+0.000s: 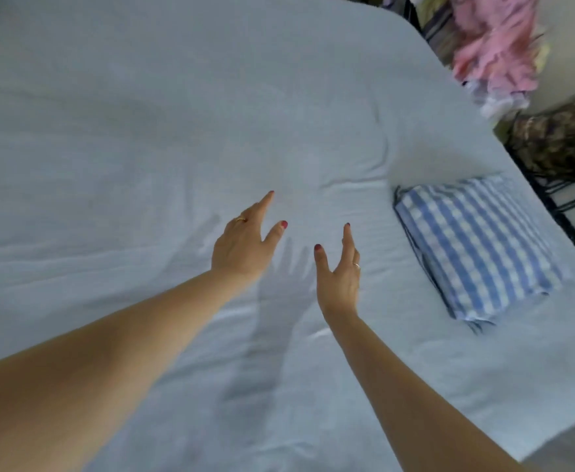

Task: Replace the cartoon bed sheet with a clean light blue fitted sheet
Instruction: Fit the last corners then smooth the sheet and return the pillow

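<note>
The light blue fitted sheet (143, 131) is already on the bed and covers the whole top of it. The cartoon sheet is nowhere to be seen. Both hands reach out just over the middle of the sheet, and they hold nothing. The left hand (241, 243) has its fingers (267, 199) straight and close together, with the thumb spread out to the side. The right hand (340, 274) is the same, fingers straight and thumb apart.

Just past the fingertips, the sheet has a bunch of wrinkles (357, 178). These folds run sideways, from in front of the fingers over toward the right. The right hand looks a little nearer to them. The job seems almost done, and smoothing those folds flat is likely what is left.

A folded blue checked cloth (476, 247) lies on the sheet, off to the right of the right hand's fingers.
</note>
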